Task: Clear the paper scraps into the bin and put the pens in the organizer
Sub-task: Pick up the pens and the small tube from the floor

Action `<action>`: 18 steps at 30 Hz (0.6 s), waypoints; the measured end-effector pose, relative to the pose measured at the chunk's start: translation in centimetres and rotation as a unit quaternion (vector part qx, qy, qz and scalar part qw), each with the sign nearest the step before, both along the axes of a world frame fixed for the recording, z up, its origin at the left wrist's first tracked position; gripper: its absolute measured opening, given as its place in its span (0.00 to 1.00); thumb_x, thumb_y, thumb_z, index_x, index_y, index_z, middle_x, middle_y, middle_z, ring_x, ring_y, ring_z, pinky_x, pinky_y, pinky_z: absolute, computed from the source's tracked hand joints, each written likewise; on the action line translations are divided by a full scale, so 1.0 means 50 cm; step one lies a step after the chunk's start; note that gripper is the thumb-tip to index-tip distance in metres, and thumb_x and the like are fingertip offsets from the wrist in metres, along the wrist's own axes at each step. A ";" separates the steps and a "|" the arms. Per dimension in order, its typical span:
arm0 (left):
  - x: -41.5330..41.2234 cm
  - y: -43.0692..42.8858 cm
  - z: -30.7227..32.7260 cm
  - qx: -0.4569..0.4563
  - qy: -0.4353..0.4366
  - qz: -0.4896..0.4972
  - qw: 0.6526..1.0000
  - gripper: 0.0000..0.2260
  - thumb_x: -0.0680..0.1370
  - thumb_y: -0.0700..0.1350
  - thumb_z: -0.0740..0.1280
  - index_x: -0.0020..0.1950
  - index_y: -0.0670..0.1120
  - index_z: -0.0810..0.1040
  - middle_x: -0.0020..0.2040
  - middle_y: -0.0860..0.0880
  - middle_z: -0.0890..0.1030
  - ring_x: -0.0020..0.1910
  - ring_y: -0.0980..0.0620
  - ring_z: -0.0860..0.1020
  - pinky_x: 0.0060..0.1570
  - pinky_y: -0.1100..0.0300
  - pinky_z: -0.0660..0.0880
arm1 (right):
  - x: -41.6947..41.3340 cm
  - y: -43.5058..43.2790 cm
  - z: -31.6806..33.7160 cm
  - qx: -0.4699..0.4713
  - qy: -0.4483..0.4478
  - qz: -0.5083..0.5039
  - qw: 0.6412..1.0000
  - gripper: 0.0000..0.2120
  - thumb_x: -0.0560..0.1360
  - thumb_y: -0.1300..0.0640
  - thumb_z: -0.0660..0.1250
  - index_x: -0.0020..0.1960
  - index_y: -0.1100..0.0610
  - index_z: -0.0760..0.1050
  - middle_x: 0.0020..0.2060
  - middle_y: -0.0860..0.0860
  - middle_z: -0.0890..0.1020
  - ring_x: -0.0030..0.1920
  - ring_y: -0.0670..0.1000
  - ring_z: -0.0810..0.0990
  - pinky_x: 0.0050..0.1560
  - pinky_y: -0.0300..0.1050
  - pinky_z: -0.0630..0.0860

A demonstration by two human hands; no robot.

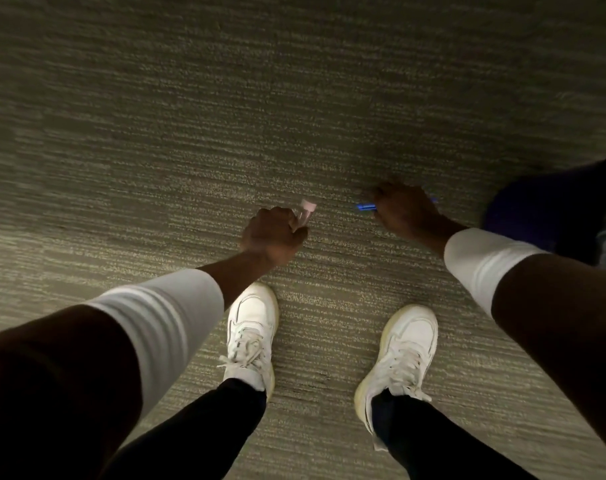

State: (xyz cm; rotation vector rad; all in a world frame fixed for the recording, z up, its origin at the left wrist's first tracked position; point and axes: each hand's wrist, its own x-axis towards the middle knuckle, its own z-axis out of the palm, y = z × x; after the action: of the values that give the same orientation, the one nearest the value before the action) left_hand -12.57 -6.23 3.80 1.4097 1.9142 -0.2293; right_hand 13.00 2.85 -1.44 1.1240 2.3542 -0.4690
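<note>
Pink-capped pen (305, 212) sits in the closed left hand (272, 235) at frame centre, its cap end poking out past the knuckles toward the upper right. Right hand (403, 211), centre-right, is curled down on a blue pen (365, 206) at the carpet (190, 116). Carpet lies bare across the upper frame; white shoes (253, 327) below.
</note>
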 end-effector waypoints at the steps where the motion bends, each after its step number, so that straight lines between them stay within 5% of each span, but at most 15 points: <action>1: 0.002 -0.006 0.011 0.001 -0.007 0.006 1.000 0.18 0.79 0.62 0.69 0.55 0.49 0.85 0.52 0.44 0.87 0.51 0.41 0.85 0.49 0.52 0.82 | 0.004 -0.014 0.014 -0.003 0.020 -0.050 0.999 0.17 0.81 0.53 0.66 0.67 0.61 0.75 0.62 0.59 0.80 0.65 0.62 0.78 0.53 0.59 0.80; 6: 0.024 -0.039 0.100 0.033 0.010 -0.043 0.998 0.18 0.81 0.58 0.69 0.55 0.43 0.83 0.52 0.40 0.86 0.51 0.38 0.84 0.48 0.50 0.80 | 0.014 -0.110 0.133 -0.028 0.074 -0.290 0.954 0.18 0.84 0.47 0.60 0.65 0.60 0.71 0.53 0.62 0.84 0.53 0.66 0.84 0.49 0.56 0.79; 11: 0.049 -0.047 0.236 0.037 -0.031 0.017 0.999 0.15 0.78 0.56 0.73 0.53 0.46 0.79 0.46 0.43 0.86 0.44 0.40 0.85 0.42 0.51 0.81 | 0.015 -0.195 0.298 -0.045 0.120 -0.379 0.917 0.20 0.87 0.45 0.54 0.63 0.61 0.71 0.44 0.63 0.86 0.44 0.66 0.85 0.39 0.51 0.72; 18: 0.073 -0.027 0.436 0.002 -0.091 0.067 0.994 0.12 0.75 0.54 0.76 0.43 0.54 0.73 0.40 0.50 0.84 0.44 0.44 0.84 0.44 0.53 0.80 | -0.006 -0.223 0.546 -0.096 0.206 -0.526 0.819 0.18 0.88 0.48 0.54 0.64 0.60 0.72 0.54 0.60 0.86 0.55 0.65 0.84 0.56 0.60 0.79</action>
State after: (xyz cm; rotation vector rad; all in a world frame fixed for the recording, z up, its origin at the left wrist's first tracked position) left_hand -8.91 -7.58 25.61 1.2535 1.8490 -0.0310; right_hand 12.71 -8.28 25.86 2.3425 1.6754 -1.3961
